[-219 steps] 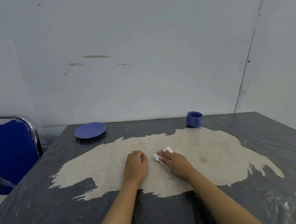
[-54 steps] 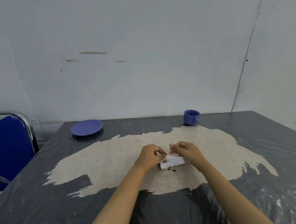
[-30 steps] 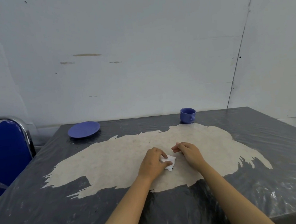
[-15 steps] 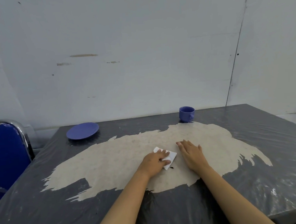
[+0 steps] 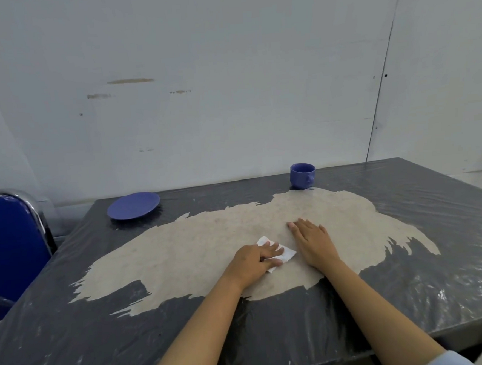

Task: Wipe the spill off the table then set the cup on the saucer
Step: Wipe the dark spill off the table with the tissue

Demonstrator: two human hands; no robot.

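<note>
The tissue (image 5: 279, 253) lay flat on the table (image 5: 412, 278), on the pale worn patch near its middle, and was pressed down by the left hand (image 5: 255, 262), whose fingers lay nearly straight across it, pressing rather than gripping. The right hand (image 5: 314, 242) rested just beside it, palm down with fingers extended, holding nothing. About 2 seconds earlier both hands had held the tissue raised, with 2 or 3 dark specks visible on the table beneath it; half a second ago 1 speck still showed beside the tissue; none was visible in the present view. It could not be told whether residue remained under the tissue. On this evidence the wiping step was judged near completion, possibly finished. The cup (image 5: 302, 175) stood upright at the far edge, right of centre, and the saucer (image 5: 133, 205) lay at the far left, well apart from it; neither had been moved. Placing the cup on the saucer was not yet begun, and the tissue would first need releasing.
</note>
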